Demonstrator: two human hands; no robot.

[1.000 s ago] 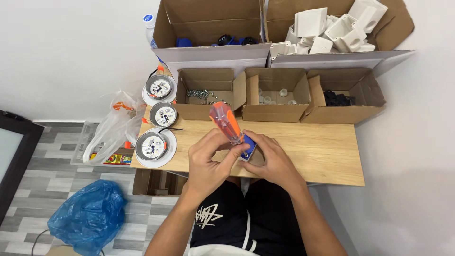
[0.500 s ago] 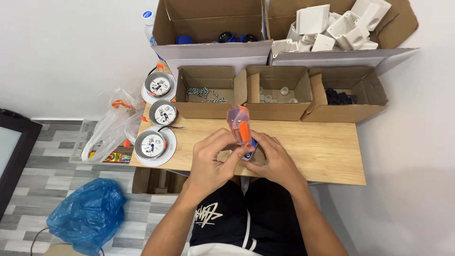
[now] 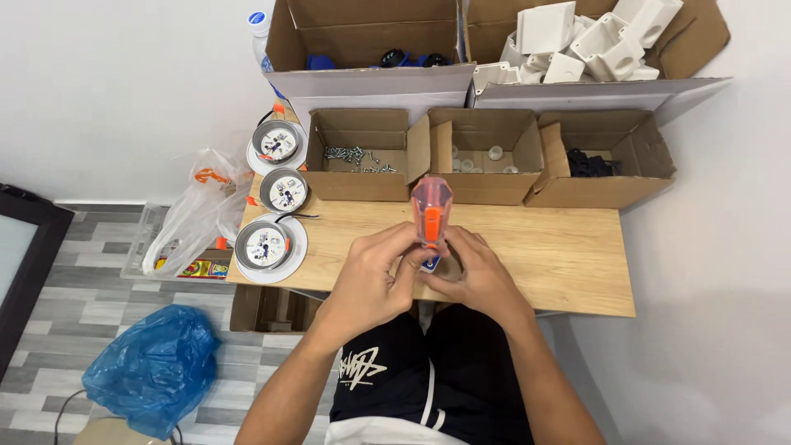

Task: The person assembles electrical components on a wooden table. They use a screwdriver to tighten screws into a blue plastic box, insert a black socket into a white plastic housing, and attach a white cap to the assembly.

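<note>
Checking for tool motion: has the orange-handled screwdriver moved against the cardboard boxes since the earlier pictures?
Yes. The orange-handled screwdriver tipped from leaning left to upright, its handle now nearer the middle cardboard box.

Our forearms are bare, no sleeves reaching into view, no watch or bands at the wrists. Left hand [image 3: 375, 276] and right hand [image 3: 474, 276]: no gloves, no rings that we can make out. We wear black shorts [image 3: 428, 363] with a white scrawled graphic on the left leg. A white drawstring hangs down the middle. A strip of white shirt [image 3: 379, 431] hem shows at the bottom edge.
</note>
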